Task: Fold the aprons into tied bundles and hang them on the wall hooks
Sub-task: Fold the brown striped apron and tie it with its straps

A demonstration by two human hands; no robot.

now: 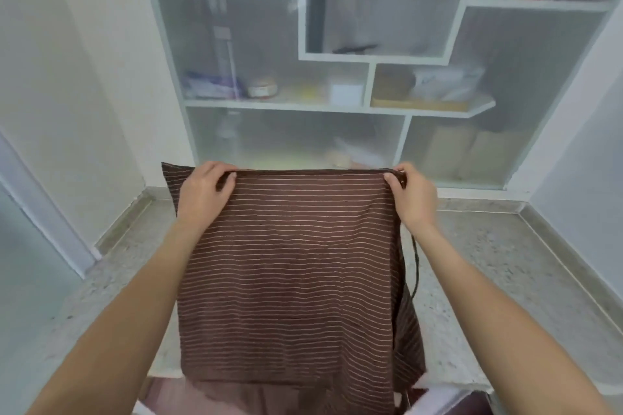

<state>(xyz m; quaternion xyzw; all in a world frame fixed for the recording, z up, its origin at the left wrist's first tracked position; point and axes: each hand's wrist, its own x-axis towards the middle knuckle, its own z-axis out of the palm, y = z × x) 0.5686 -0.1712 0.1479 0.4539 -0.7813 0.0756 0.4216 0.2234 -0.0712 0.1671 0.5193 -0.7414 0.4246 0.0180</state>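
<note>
A brown apron [290, 266] with thin white stripes hangs folded in front of me, its top edge held level. My left hand [202, 195] pinches the top edge near the left corner. My right hand [409, 195] pinches the top right corner. A dark apron string [416, 266] dangles down along the right side, below my right wrist. The lower part of the apron drapes toward the bottom of the view. No wall hooks are in view.
A speckled stone counter [499, 266] lies below the apron, with a raised rim along both side walls. Behind it stands a white shelf unit [337, 104] with frosted panels, holding boxes, jars and packets. More fabric [209, 394] lies at the bottom edge.
</note>
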